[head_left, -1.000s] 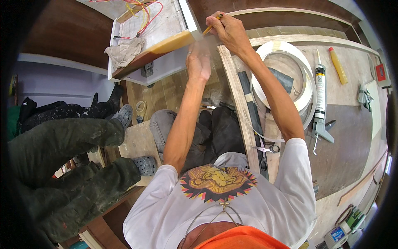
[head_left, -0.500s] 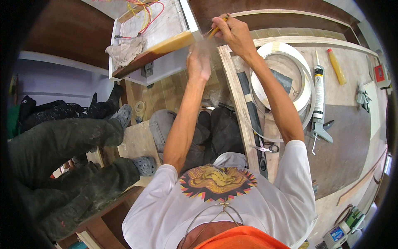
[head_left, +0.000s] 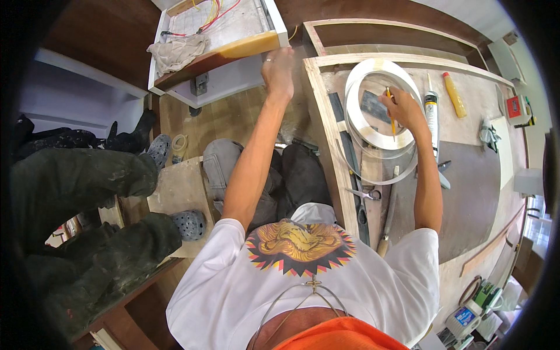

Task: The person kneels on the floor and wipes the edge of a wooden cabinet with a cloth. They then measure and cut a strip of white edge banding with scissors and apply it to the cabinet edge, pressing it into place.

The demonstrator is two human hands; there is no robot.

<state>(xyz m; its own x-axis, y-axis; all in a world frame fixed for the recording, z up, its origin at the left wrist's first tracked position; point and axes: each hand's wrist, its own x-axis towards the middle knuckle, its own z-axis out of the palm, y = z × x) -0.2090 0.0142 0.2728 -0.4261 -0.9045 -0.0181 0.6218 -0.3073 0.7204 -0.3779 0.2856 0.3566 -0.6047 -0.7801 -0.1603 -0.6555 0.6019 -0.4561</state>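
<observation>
My left hand is raised with its fingers bent in at the front corner of a white-edged cabinet box. What those fingers hold, if anything, is hidden. A slim yellow pencil points down from my right hand, whose fingers are closed on it. That hand hovers over a roll of white edging strip lying on a wooden panel. Inside the ring of the roll sits a dark grey block. Beside my right forearm are a caulking gun with its tube and a yellow bottle.
A rag and red and yellow wires lie in the box. Scissors and a hammer rest on the panel. At left, another person's legs stretch across, near a roll of tape.
My right hand has moved right and nearer, from the box corner to above the edging roll, carrying the pencil. My left hand stays at the corner, its fingers more bent.
</observation>
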